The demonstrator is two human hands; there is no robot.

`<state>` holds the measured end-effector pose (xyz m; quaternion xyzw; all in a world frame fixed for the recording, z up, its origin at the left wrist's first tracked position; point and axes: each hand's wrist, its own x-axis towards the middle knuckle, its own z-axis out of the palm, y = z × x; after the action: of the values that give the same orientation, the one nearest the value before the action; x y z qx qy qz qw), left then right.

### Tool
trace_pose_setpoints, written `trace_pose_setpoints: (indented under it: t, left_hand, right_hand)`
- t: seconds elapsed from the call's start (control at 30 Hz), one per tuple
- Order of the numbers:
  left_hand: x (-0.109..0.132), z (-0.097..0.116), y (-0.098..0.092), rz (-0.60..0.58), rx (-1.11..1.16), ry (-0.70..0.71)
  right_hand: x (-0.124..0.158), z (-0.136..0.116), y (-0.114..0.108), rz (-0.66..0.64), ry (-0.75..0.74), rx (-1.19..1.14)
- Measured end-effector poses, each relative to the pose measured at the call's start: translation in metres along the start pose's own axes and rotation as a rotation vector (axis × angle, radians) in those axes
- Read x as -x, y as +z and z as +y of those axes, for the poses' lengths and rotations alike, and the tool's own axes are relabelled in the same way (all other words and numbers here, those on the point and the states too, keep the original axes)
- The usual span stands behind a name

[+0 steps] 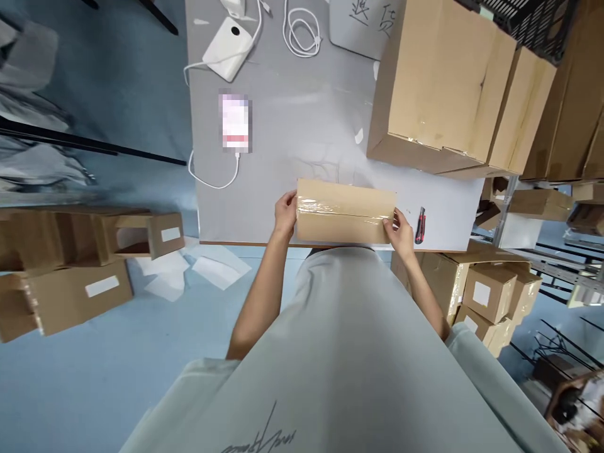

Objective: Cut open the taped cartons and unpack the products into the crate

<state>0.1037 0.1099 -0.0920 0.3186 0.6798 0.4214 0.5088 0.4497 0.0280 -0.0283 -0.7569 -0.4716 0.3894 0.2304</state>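
A long brown cardboard box (pixel 346 212) lies near the front edge of the grey table (pixel 306 113), with clear tape along the seam on its top. My left hand (pixel 285 214) grips its left end, the fingers partly behind it. At the other end my right hand (pixel 400 233) holds the right side, fingertips on the cardboard. A red and black utility knife (pixel 420 225) lies on the table just right of my right hand, apart from it.
Large cardboard boxes (pixel 443 82) stand at the table's back right. A blurred phone-like screen (pixel 235 123), a white device (pixel 228 49) and a coiled cable (pixel 302 34) lie to the left and back. Cartons (pixel 486 292) are stacked below right; opened boxes (pixel 89 289) lie on the floor left.
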Motion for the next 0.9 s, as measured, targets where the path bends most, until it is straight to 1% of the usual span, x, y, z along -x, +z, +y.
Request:
trace_pose_setpoints:
  t: [0.07,0.13,0.2,0.27,0.37,0.43,0.5,0.6,0.67,0.8,0.9]
  left_hand:
    - [0.015,0.008,-0.011,0.004,-0.026,0.043]
    - [0.036,0.016,-0.019,-0.003,-0.092,0.159]
    - [0.058,0.02,-0.022,-0.038,-0.172,0.272]
    - [0.074,0.018,-0.021,-0.061,-0.28,0.351]
    - [0.081,0.005,-0.019,-0.066,-0.391,0.441]
    - [0.081,-0.004,-0.021,-0.053,-0.404,0.54]
    - [0.081,-0.008,-0.026,-0.017,-0.394,0.603]
    - [0.084,-0.007,-0.035,0.008,-0.35,0.604]
    - [0.085,-0.006,-0.039,0.023,-0.298,0.589]
    - [0.087,-0.008,-0.045,0.017,-0.174,0.555]
    - [0.088,-0.013,-0.048,0.042,-0.084,0.52]
  right_hand:
    - [0.004,-0.005,0.0,0.029,0.002,0.05]
    - [0.008,-0.011,0.001,0.071,-0.003,0.132]
    - [0.013,-0.018,0.003,0.113,-0.012,0.234]
    - [0.019,-0.024,0.007,0.147,-0.014,0.354]
    - [0.029,-0.032,0.012,0.155,0.042,0.54]
    - [0.035,-0.036,0.016,0.143,0.102,0.644]
    - [0.042,-0.04,0.02,0.162,0.15,0.758]
    - [0.052,-0.04,0.027,0.198,0.122,0.871]
    - [0.058,-0.037,0.027,0.21,0.094,0.932]
    - [0.066,-0.03,0.014,0.159,0.049,1.036]
    - [0.069,-0.029,0.005,0.126,0.044,1.104]
